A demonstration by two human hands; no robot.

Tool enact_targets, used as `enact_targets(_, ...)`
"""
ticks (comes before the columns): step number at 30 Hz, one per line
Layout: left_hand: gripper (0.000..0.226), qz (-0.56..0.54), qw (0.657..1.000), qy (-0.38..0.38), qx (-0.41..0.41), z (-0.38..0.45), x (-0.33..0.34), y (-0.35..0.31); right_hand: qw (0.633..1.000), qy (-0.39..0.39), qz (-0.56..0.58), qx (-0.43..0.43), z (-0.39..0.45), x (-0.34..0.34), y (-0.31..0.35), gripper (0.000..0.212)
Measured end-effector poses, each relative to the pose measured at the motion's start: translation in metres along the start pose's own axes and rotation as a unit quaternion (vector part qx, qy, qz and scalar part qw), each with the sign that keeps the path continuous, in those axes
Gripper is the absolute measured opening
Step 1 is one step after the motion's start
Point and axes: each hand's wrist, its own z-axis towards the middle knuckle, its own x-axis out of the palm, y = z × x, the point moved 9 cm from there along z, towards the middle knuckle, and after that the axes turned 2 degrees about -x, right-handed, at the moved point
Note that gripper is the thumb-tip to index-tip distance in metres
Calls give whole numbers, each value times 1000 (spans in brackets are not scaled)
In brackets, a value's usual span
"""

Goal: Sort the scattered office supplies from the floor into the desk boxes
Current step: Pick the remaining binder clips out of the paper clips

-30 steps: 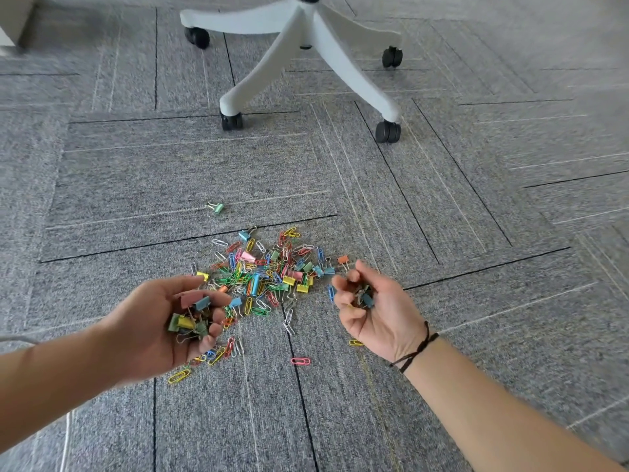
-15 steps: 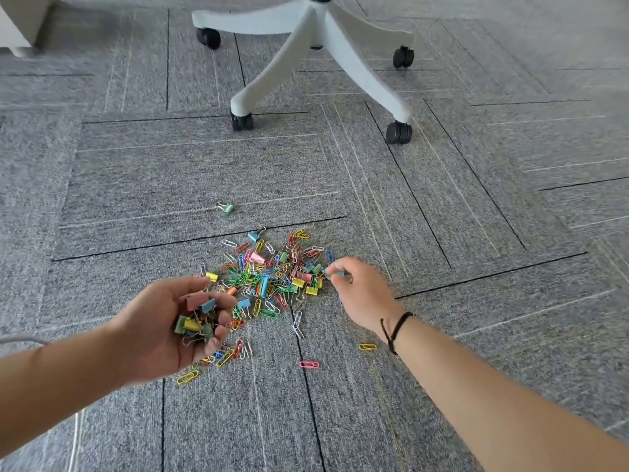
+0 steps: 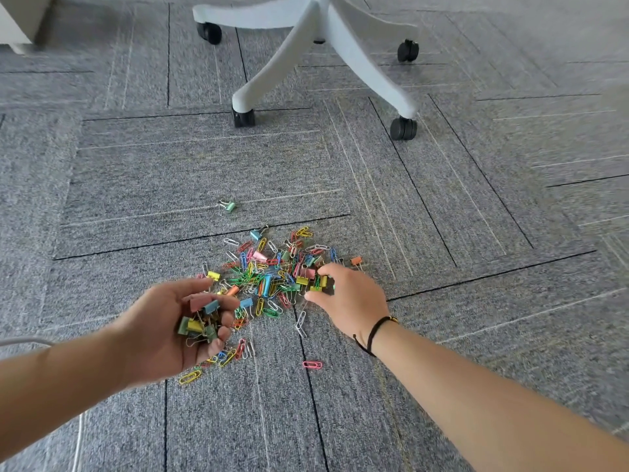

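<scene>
On the carpet (image 3: 136,172), clip pile (image 3: 272,270) under right grip (image 3: 347,298), fingers pinching clips; left grip (image 3: 163,328) cupping binder clips (image 3: 200,318).

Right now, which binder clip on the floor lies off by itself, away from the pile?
The green binder clip on the carpet, between the pile and the chair base. It lies alone; the other clips sit in or against the pile.

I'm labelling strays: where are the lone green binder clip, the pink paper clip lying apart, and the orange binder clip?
lone green binder clip (image 3: 230,206), head view, its body.
pink paper clip (image 3: 312,364), head view, wire loop.
orange binder clip (image 3: 356,260), head view, its body.
</scene>
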Motion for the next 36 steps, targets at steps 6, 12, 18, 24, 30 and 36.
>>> enact_targets(6, 41, 2, 1000, 1, -1, 0, -1, 1, 1000, 4, 17, 9, -7, 3, -9, 47)
enact_targets(12, 41, 1, 1000, 1, 3, 0, -1, 1, 998, 40, 47, 11, -8, 4, -13, 45)
enact_targets(18, 42, -2, 1000, 3, 2, -1, -2, 1, 987, 72, 138, -38, -20, 8, -12, 51)
enact_targets(24, 44, 4, 1000, -3, 6, -1, -2, 0, 971, 104, 216, -23, -30, 18, -21, 36)
enact_targets(30, 46, -2, 1000, -6, 9, -4, 0, -1, 987, 63, 144, -23, -28, 11, -29, 29)
enact_targets(36, 45, 7, 1000, -2, 11, -8, 2, -2, 989, 102, -64, -90, -29, 14, -7, 51)
